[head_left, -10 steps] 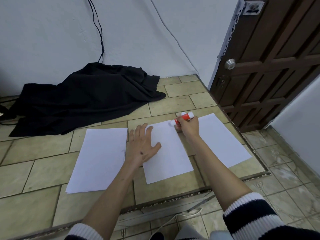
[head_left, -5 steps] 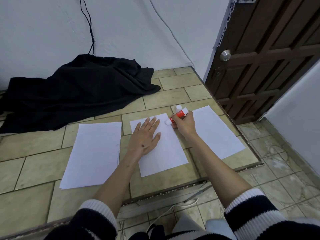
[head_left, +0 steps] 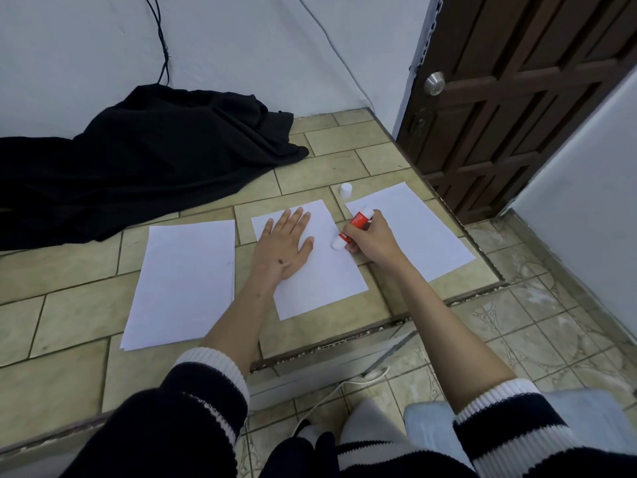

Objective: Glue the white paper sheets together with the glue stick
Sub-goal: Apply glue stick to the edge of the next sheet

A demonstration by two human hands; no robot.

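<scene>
Both forearms are bare, the sleeves pushed up toward the elbows. The left sleeve [head_left: 193,401] is dark navy knit with a wide white ribbed cuff and a thin white stripe lower down. The right sleeve [head_left: 510,419] matches it: a white ribbed cuff, then a navy band, then a white stripe. Pale light-blue fabric shows beside the right sleeve; what garment it belongs to cannot be told.

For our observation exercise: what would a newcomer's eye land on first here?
The red glue stick, gripped by the right hand at the middle paper sheet's right edge, while the left hand presses it flat. Then the black cloth heaped against the far wall, left.
</scene>
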